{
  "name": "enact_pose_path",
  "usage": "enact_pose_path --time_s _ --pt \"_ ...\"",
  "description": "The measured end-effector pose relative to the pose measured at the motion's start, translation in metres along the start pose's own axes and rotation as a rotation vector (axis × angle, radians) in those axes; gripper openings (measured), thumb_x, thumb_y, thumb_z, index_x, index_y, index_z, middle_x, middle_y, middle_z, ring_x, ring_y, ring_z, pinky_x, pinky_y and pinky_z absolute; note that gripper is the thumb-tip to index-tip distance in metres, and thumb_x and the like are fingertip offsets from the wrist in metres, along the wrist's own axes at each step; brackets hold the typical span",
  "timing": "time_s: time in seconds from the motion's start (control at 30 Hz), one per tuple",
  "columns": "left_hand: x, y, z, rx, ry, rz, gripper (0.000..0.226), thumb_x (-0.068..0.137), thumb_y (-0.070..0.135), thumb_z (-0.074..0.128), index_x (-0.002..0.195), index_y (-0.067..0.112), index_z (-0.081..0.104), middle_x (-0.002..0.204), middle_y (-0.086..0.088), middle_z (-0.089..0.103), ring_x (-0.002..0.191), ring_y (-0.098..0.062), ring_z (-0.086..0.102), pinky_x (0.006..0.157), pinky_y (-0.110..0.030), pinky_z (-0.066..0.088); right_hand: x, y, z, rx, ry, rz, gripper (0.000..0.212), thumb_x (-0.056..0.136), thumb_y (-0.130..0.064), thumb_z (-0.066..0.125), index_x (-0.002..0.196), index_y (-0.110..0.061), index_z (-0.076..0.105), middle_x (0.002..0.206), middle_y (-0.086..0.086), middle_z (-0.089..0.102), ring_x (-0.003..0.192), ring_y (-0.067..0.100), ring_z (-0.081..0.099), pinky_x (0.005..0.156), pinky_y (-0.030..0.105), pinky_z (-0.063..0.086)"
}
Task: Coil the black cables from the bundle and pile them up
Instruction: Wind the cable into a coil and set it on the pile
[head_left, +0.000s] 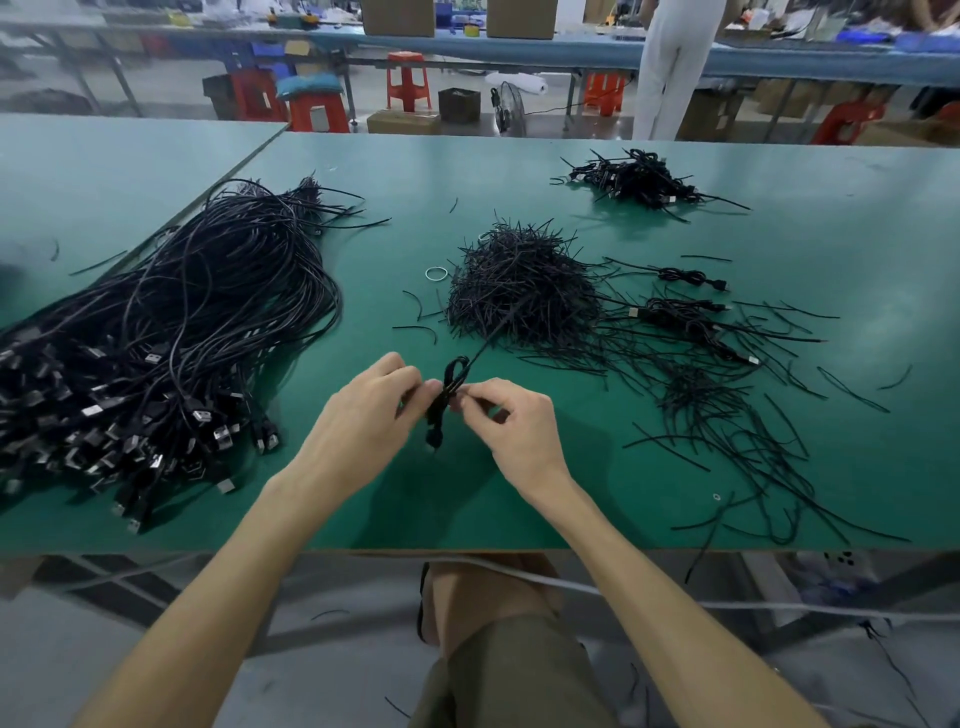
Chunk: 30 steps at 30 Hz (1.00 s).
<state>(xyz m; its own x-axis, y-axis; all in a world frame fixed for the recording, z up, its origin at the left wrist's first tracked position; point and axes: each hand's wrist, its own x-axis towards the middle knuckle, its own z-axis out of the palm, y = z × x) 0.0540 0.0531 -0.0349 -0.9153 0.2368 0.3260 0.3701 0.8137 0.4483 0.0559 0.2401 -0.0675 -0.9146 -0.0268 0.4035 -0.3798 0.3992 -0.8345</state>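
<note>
Black cables (171, 322) lie in a big loose bundle on the left side of the green surface (467, 182). Their plugs point toward the person, so the next one is easy to grab. One small coiled cable (448, 387) is up off the surface, between the two hands, right in front of the person.

The left hand (363, 415) pinches the coiled cable at its middle, so the loops cannot spring open. The right hand (514, 426) pinches it from the other side. It looks like its fingers are working a thin tie (493, 338) round the middle, and one long end of that tie sticks up and away.

The heap of ties (519, 291) sits just behind the hands, near enough to pick from. A pile of done coils (639, 179) lies far back on the right, well apart from the bundle, so done and not done do not mix. A few more coils (685, 275) lie beside the heap, not on the pile. The bundle is very big, so I think a lot of work is left.
</note>
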Motion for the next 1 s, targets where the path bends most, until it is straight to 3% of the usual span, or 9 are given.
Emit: enact_pose_path --time_s 0.1,0.27,0.4,0.47,0.53,0.67,0.77,0.87,1.0 --pt "-0.002 0.005 0.007 -0.140 -0.001 0.000 0.046 0.100 0.053 0.042 0.074 0.017 0.054 0.085 0.008 0.049 0.069 -0.015 0.052 0.066 -0.040 0.048 0.001 0.001 -0.001 0.005 0.000 0.015 0.011 0.093 -0.008 0.070 0.098 -0.006 0.080 0.085 0.002 0.074 0.072 0.009 0.060 0.066 0.016 0.044" --pt "0.000 0.010 0.013 -0.355 -0.014 -0.190 0.021 0.096 0.045 0.064 0.088 0.030 0.052 0.079 0.007 0.067 0.070 -0.003 0.064 0.058 -0.017 0.045 0.000 0.001 -0.001 0.010 -0.003 0.018 0.012 0.093 -0.009 0.071 0.100 -0.006 0.080 0.088 0.004 0.076 0.075 0.014 0.064 0.067 0.021 0.050" --pt "0.002 0.015 0.008 -0.380 -0.029 -0.250 0.017 0.098 0.042 0.062 0.104 0.032 0.049 0.082 0.005 0.070 0.066 -0.005 0.068 0.065 -0.027 0.052 0.000 0.000 0.000 -0.013 -0.013 -0.001 0.014 0.093 -0.006 0.070 0.101 -0.007 0.081 0.090 0.004 0.077 0.080 0.017 0.068 0.073 0.024 0.053" --pt "0.001 0.019 0.008 -0.468 -0.057 -0.294 0.016 0.103 0.035 0.056 0.113 0.028 0.046 0.078 -0.001 0.071 0.056 -0.015 0.070 0.063 -0.035 0.057 0.000 0.001 0.000 -0.020 -0.008 -0.009 0.013 0.093 -0.007 0.070 0.101 -0.007 0.080 0.089 0.003 0.076 0.080 0.016 0.068 0.073 0.023 0.052" --pt "0.000 0.022 0.010 -0.618 -0.087 -0.296 0.013 0.107 0.022 0.047 0.120 0.023 0.045 0.074 -0.001 0.072 0.052 -0.027 0.070 0.056 -0.034 0.057 -0.001 0.002 0.000 -0.009 -0.012 -0.005 0.012 0.095 -0.009 0.070 0.101 -0.006 0.080 0.088 0.004 0.075 0.079 0.017 0.067 0.071 0.024 0.052" --pt "-0.002 0.019 0.010 -0.653 -0.183 -0.157 0.041 0.107 -0.003 0.029 0.136 0.020 0.047 0.079 -0.006 0.064 0.068 -0.027 0.073 0.067 -0.037 0.059 0.001 0.004 -0.001 0.001 -0.008 0.015 0.013 0.096 -0.008 0.068 0.102 -0.004 0.079 0.089 0.005 0.076 0.079 0.018 0.068 0.071 0.028 0.053" --pt "-0.003 0.013 0.007 -0.553 -0.255 -0.097 0.062 0.096 -0.019 0.033 0.143 0.019 0.049 0.096 0.000 0.064 0.075 -0.018 0.071 0.070 -0.033 0.057 0.001 0.005 -0.001 -0.002 -0.011 0.028 0.015 0.096 -0.007 0.068 0.106 -0.004 0.079 0.095 0.005 0.077 0.083 0.016 0.069 0.075 0.028 0.054" --pt "-0.002 0.009 0.003 -0.256 -0.190 -0.039 0.049 0.097 0.002 0.059 0.138 0.028 0.056 0.095 0.019 0.059 0.078 -0.009 0.063 0.079 -0.032 0.052 0.001 0.004 -0.001 -0.009 -0.023 0.017 0.016 0.094 -0.004 0.070 0.106 -0.003 0.079 0.094 0.005 0.077 0.083 0.017 0.068 0.075 0.026 0.054" --pt "-0.004 0.016 -0.002 0.011 -0.068 -0.035 0.018 0.098 0.044 0.061 0.109 0.030 0.063 0.098 0.012 0.043 0.084 -0.013 0.052 0.069 -0.035 0.045 0.000 0.004 0.001 0.001 -0.040 0.048 0.013 0.090 -0.003 0.071 0.099 -0.009 0.080 0.076 -0.010 0.068 0.063 0.002 0.055 0.059 0.013 0.038"
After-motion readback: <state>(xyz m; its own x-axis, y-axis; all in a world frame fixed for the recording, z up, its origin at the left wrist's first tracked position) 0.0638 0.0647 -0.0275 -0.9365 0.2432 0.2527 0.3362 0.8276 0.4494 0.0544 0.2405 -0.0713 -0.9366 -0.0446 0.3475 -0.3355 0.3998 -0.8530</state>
